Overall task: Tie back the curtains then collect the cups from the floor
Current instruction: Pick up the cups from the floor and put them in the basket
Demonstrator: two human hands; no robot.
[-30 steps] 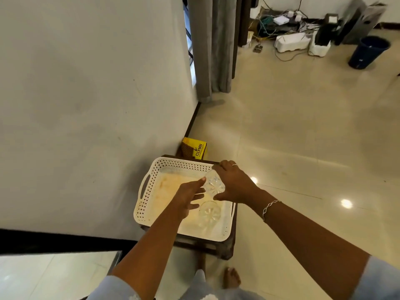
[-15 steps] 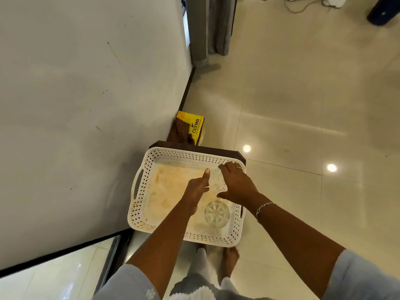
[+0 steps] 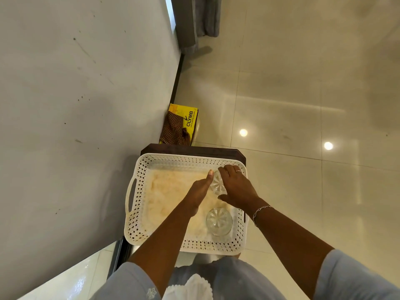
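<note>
As seen from the head camera looking steeply down, both forearms reach forward over a tray (image 3: 138, 191) and meet at its far right corner. The right hand (image 3: 237, 187) arches over a cup (image 3: 216, 182), fingers curled round its far side and thumb tucked at the near side, so it grips the cup. The left hand (image 3: 198, 191) lies edge-up beside it, thumb straight and touching the cup's left side; its fingers are hidden beneath the palm, so whether it grasps cannot be told. The cup sits just above or on the tray floor; contact cannot be told. A second cup (image 3: 219, 221) stands upright in the tray's near right corner, free of both hands. A curtain (image 3: 199, 16) hangs at the top, by the wall's end.

A box (image 3: 189, 118) on the floor beyond the tray reads "CLYMB" in black on yellow; the smaller print is unreadable.

Both cups are clear glass, round, with a radiating star cut in the base. The tray is white plastic, rectangular, with perforated lattice walls, slot handles and a yellow-stained floor. It rests on a dark wooden stool (image 3: 194, 149). A brown checked cloth (image 3: 173, 131) lies against the box. The right wrist wears a thin chain bracelet (image 3: 262, 210), a finger a ring (image 3: 238, 171). The floor (image 3: 303, 83) is glossy cream tile.
</note>
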